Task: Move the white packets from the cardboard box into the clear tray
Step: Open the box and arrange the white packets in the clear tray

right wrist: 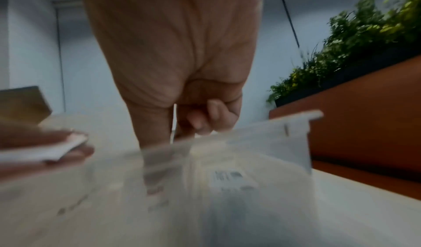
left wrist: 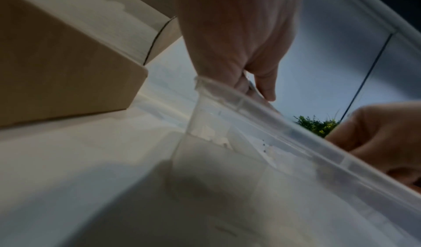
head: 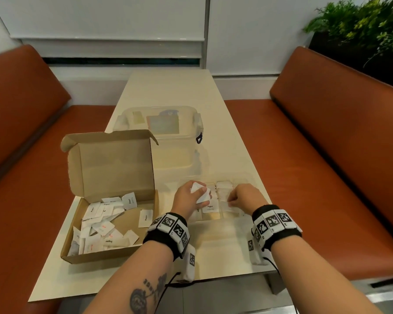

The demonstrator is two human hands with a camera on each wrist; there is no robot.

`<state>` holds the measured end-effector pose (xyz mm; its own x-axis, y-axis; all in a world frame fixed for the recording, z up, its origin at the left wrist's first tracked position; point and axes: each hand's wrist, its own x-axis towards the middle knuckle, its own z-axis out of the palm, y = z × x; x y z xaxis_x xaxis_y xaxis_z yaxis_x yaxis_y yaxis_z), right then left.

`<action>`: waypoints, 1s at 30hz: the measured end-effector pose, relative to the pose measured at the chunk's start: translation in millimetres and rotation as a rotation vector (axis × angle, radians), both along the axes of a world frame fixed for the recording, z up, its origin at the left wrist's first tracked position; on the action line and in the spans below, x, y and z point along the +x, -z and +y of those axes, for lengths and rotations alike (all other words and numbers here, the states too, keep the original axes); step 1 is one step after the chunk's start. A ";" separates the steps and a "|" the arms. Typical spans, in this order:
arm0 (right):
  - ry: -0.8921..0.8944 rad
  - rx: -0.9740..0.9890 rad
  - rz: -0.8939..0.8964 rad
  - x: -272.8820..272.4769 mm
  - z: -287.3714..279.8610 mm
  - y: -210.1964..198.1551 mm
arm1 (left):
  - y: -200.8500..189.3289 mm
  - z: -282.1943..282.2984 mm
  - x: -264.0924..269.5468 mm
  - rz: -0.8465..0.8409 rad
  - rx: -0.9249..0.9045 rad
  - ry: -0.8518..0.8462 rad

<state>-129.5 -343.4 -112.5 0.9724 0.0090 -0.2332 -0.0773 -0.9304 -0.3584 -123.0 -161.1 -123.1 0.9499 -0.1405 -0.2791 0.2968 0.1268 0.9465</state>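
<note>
Several white packets (head: 199,192) sit bunched in the left hand (head: 190,198), whose fingers and thumb curl round them; the bundle sticks out past the fingertips toward the upper right of the hand, just above the left part of the clear tray (head: 213,217), near the centre of the head view. In the right wrist view the same bundle shows at the left edge, a flat white stack (right wrist: 52,150) pinched between fingers. The right hand (head: 242,197) hangs over the middle of the tray with its fingers curled downward inside it; whether they pinch a packet cannot be told, since the fingertips are blurred and partly hidden. More packets already lie in the tray's compartments, under and between the two hands. Many loose packets (head: 100,223) remain in the open cardboard box (head: 109,177), at lower left of the head view, just beside the tray. Behind both stands a lidded clear container (head: 161,132). All rest on a cream table (head: 213,257) flanked by orange bench seats (head: 327,155), with green plants (head: 368,26) at upper right.
</note>
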 end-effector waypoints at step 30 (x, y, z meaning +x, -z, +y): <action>0.125 0.110 -0.212 -4.7 10.1 19.5 | -1.2 0.6 3.6 0.079 0.003 0.001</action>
<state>-134.2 -333.3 -132.0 0.9946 -0.1001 -0.0288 -0.1017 -0.8729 -0.4772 -119.4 -160.6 -121.9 0.9249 -0.1405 -0.3534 0.3705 0.1236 0.9206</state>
